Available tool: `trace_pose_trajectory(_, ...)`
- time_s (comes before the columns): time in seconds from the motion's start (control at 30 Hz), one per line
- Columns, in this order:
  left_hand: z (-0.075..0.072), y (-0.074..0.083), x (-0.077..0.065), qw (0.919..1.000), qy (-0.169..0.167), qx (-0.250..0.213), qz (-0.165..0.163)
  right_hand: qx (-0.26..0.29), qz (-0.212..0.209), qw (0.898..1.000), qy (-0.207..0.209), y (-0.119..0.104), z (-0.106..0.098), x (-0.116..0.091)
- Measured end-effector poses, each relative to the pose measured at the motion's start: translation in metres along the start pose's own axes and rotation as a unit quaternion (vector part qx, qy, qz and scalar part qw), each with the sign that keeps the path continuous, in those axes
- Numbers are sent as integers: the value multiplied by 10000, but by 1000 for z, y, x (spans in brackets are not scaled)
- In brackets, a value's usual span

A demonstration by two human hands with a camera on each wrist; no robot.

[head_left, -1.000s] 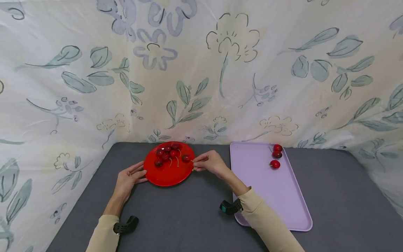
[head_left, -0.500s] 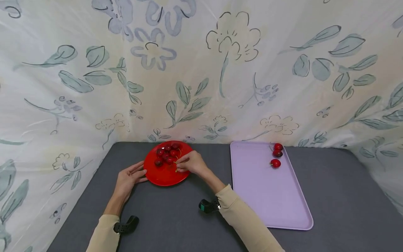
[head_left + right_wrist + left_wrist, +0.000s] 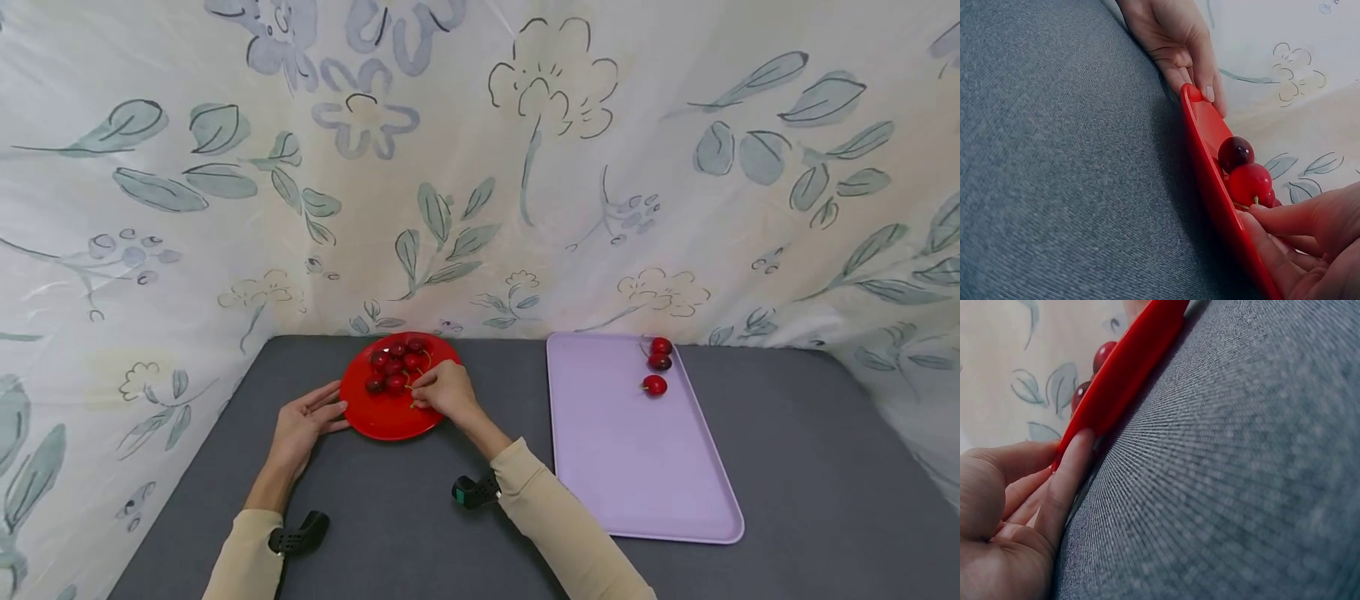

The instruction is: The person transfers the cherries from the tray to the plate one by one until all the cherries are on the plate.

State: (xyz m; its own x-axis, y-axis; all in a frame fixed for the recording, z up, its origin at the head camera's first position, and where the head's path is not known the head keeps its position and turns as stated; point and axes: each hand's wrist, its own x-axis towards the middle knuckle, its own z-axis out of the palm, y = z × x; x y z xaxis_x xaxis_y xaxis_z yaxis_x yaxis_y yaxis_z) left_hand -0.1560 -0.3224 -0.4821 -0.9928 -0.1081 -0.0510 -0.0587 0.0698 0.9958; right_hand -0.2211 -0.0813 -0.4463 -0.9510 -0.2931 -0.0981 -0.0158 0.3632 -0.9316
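Note:
A round red plate [image 3: 385, 423] bears several dark red cherries [image 3: 380, 360], gathered toward its far side. My left hand [image 3: 302, 422] holds the plate's left rim, the thumb near the top edge and fingers against the side, as the left wrist view shows. Over the plate's right part, my right hand [image 3: 447, 390] pinches the green stem of a bright red cherry [image 3: 1249, 182]. That cherry is down among the others, touching a darker cherry [image 3: 1235, 154] in the right wrist view. Some of the pile is hidden behind my right fingers.
A lilac rectangular tray [image 3: 622, 450] lies to the right, with a cherry [image 3: 654, 385] and two more close together near its far right corner. Grey cloth [image 3: 375, 517] covers the table. A floral curtain [image 3: 480, 167] rises behind it.
My right hand has moved left, from the plate's right edge to the pile, carrying the cherry by its stem. My left hand keeps its place at the rim.

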Motion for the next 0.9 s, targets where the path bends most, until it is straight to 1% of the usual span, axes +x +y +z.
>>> trace_pose_trajectory(0.1, 0, 0, 0, 10000, 24, 39, -56, -24, -30, 9999, 95, 0, 1, 0)
trace_pose_trajectory(0.23, 1, 0, -1, 9999, 58, 74, -130, 44, -12, 9999, 123, -1, -1, -1)
trace_pose_trajectory(0.47, 2, 1, -3, 9999, 64, 58, -135, 13, 14, 9999, 163, -2, -3, -3)
trace_pose_trajectory(0.6, 2, 2, -3, 9999, 66, 47, -139, -92, -21, 9997, 208, -5, -8, -5)
trace_pose_trajectory(0.77, 3, 2, -4, 9999, 72, 50, -148, -39, -169, 9997, 162, -9, -25, -9)
trace_pose_trajectory(0.83, 3, 3, -4, 9998, 84, 51, -160, 125, -270, 9995, 107, -9, -35, -10)
trace_pose_trajectory(0.9, 3, 3, -5, 9998, 82, 57, -167, 463, -327, 9984, 62, -7, -47, -12)
